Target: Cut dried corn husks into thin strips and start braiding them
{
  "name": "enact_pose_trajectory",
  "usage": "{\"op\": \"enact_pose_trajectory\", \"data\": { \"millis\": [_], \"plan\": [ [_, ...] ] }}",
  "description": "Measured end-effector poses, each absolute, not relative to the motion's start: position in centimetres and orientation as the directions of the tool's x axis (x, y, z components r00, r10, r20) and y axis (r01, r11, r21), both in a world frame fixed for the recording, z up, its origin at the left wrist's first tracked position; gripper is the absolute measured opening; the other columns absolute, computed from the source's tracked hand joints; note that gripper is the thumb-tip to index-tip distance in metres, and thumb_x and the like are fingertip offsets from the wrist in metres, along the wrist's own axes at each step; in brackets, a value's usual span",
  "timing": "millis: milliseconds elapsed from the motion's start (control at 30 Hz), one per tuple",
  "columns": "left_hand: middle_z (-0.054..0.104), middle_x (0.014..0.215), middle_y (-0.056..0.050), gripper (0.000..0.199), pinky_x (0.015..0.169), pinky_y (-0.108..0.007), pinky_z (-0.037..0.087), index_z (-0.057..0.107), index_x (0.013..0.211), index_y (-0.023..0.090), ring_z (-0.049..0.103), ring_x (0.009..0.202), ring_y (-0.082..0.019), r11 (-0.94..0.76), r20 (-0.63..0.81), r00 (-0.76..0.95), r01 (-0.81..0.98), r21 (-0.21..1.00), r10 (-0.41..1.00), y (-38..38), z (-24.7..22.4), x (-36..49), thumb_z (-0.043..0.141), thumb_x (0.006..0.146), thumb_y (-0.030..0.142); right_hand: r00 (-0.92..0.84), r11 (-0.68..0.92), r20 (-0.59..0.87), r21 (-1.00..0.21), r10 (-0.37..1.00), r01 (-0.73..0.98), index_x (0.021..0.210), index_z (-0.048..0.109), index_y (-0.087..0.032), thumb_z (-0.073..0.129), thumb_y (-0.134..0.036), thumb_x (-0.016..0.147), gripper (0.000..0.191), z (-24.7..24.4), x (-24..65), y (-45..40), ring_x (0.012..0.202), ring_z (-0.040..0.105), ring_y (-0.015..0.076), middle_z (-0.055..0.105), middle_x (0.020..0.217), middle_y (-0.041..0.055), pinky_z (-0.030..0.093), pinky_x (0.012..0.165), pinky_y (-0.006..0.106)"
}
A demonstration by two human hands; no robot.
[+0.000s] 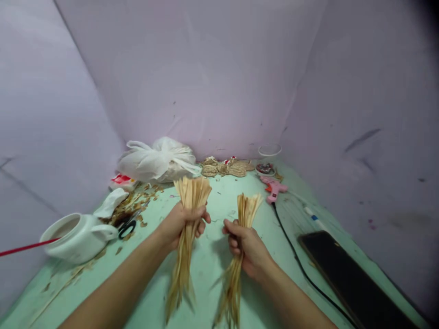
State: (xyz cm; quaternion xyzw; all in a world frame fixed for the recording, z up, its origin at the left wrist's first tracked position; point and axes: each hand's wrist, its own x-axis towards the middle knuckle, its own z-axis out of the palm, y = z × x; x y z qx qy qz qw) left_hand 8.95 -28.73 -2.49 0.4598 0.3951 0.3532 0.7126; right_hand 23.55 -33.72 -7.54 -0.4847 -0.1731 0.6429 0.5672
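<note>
My left hand (187, 224) is wrapped round a thick bundle of dried straw-coloured leaf strips (192, 192). Its cut ends fan out above the fist, and the thin ragged ends hang below. A second, slimmer bundle of the same strips (247, 210) is gripped in my right hand (245, 244), also fanned at the top with tapering tails beneath. The two bundles are held upright and apart, above the pale green tabletop (219, 201).
At left are a white ceramic pot (77, 242) with a red stick, black-handled scissors (126, 228) and scraps (137, 201). Behind lie a white plastic bag (161, 160) and woven pieces (236, 167). To the right are a pink glue gun (273, 188), its cord, a marker (313, 217) and a dark flat slab (353, 278).
</note>
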Motion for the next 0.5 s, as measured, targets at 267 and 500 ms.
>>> {"op": "enact_pose_trajectory", "data": {
  "millis": [267,500],
  "plan": [
    [0.064,0.056,-0.006,0.037,0.042,-0.018,0.042,0.064,0.095,0.007,0.057,0.043,-0.011,0.564,-0.465,0.402,-0.171,0.808,0.789,-29.1,-8.5,10.7,0.069,0.067,0.031,0.077,-0.224,-0.299,-0.841,0.951,-0.492,0.062,0.048,-0.015,0.070,-0.040,0.058,0.033,-8.3,22.2,-31.6,0.032,0.037,0.0055,0.043,0.036,-0.0059,0.021,0.034,0.018],
    [0.064,0.057,-0.007,0.048,0.039,-0.019,0.042,0.064,0.096,0.006,0.056,0.041,-0.013,0.591,-0.479,0.440,-0.160,0.791,0.760,-28.7,-9.6,10.7,0.074,0.060,0.037,0.035,-0.309,-0.355,-0.853,0.934,-0.421,0.058,0.048,-0.015,0.070,-0.043,0.054,0.035,-9.6,23.0,-30.9,0.033,0.038,0.0059,0.043,0.037,-0.0054,0.019,0.034,0.019]
  ]
}}
